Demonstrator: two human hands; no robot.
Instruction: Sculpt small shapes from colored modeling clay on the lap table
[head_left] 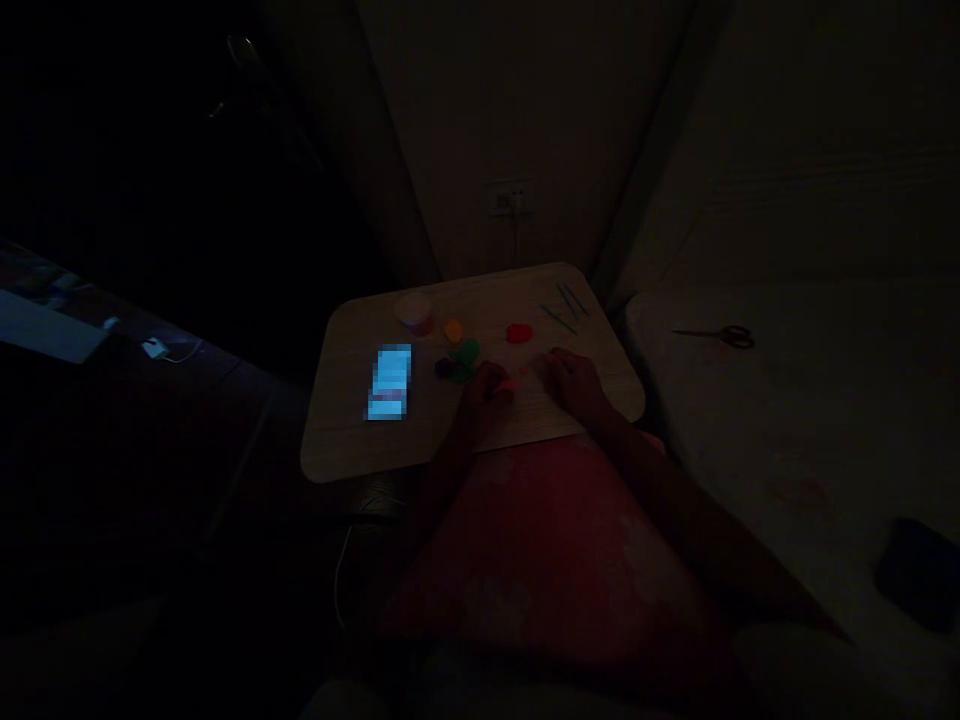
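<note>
The room is very dark. A small wooden table stands in front of me. My left hand rests on it with fingers curled around a small pink piece. My right hand lies close beside that piece, fingers bent toward it; what they hold, if anything, is too dark to tell. Lumps of clay sit just beyond my hands: a red one, an orange one, a green one and a dark purple one.
A lit phone lies on the table's left part. A small white pot stands at the back. Thin green sticks lie at the far right. Scissors rest on the bed to the right. A red cushion covers my lap.
</note>
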